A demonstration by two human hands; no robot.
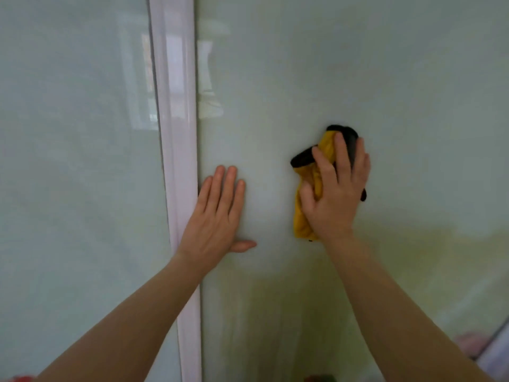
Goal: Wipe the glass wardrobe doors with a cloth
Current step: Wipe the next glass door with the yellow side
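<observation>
Pale frosted glass fills your whole view: two wardrobe doors meeting at a white frame strip (179,161) that runs top to bottom, left of centre. The right-hand door (385,78) carries the work. On it, at about three o'clock from the middle of the view, sits the cloth (305,213), yellow with dark edging, bunched into a wad whose long axis runs roughly from seven o'clock up to one o'clock. Your right hand (334,194) lies over it, fingers spread and slightly curled onto the fabric, pressing it flat to the glass. Your left hand (217,216) is at nine o'clock from the cloth and well apart from it, palm flat on the same pane with fingers straight and together, its edge just beside the frame strip; it holds nothing and looks to be bracing the door. Since the cloth is wholly under the right hand, I judge the next stroke is that hand's, with unwiped glass open toward twelve and three o'clock. The left-hand door (77,161) is untouched by either hand.
</observation>
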